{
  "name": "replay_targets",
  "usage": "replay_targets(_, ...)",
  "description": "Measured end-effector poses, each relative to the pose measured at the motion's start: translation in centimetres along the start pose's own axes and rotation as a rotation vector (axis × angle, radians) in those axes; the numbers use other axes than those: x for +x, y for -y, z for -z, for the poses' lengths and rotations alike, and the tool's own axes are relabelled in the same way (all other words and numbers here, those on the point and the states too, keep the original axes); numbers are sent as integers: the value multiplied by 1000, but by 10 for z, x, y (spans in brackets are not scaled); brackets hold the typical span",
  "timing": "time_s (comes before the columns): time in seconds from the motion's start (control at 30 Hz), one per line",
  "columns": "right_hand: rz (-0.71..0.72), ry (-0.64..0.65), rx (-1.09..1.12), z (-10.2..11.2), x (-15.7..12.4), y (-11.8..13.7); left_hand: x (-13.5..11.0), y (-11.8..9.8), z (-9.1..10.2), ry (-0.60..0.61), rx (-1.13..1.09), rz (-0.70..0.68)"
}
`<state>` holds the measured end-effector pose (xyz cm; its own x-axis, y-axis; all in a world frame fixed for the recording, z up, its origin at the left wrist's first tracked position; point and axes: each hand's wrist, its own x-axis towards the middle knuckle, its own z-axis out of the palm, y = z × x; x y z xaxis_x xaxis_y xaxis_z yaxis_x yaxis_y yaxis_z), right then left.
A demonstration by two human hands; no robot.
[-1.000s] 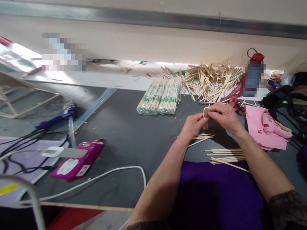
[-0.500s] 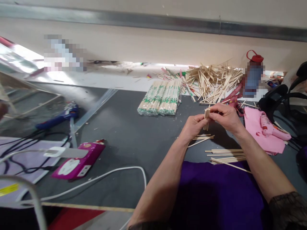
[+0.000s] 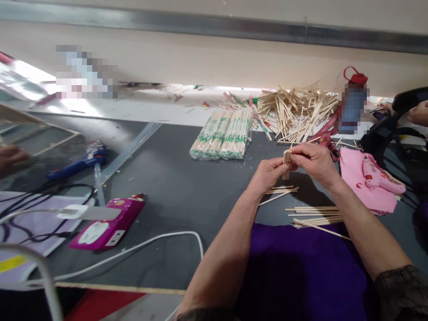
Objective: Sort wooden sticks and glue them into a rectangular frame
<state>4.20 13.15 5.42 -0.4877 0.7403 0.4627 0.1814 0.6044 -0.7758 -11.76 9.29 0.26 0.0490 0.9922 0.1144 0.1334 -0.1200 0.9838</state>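
Observation:
Both hands meet over the grey table at a small bundle of wooden sticks (image 3: pixel 286 158), held roughly upright. My left hand (image 3: pixel 270 174) is closed around the bundle, thumb across its front. The fingers of my right hand (image 3: pixel 314 161) pinch at the bundle's right side near its top; whether they hold a separate stick is hidden. Below my hands lie a few loose sticks (image 3: pixel 277 191), and nearer to me, beside the purple cloth (image 3: pixel 301 249), a second group of sticks (image 3: pixel 314 216).
Plastic-wrapped stick packs (image 3: pixel 222 133) lie left of my hands, a large stick pile (image 3: pixel 301 107) behind. A pink glue gun (image 3: pixel 377 176) rests on pink sheets at right. Left are a blue glue gun (image 3: pixel 80 162), magenta box (image 3: pixel 107 225), white cable (image 3: pixel 160 236) and another person's hand (image 3: pixel 13 159).
My hands keep their grip on the bundle and have barely shifted. Another person's hand shows more at the left edge, and a hand has come into view at the far right.

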Motion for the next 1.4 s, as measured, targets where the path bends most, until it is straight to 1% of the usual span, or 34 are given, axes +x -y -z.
replay_targets(0.53, 24, 19, 25, 0, 2, -2, -2, -3, 1, 7, 47, 5)
replay_targets(0.73, -52, 63, 79, 0, 2, -10, -1, -1, -1, 2, 55, 8)
replay_targets(0.87, -65, 58, 86, 0, 2, -11, 0, -1, -2, -7, 77, 1)
replay_targets(1.3, -97, 19, 45, -4, 1, -2, 0, -4, -2, -12, 67, -11)
replay_targets(1.4, -72, -16, 32, -2, 1, -3, -1, -5, -1, -56, -16, 18)
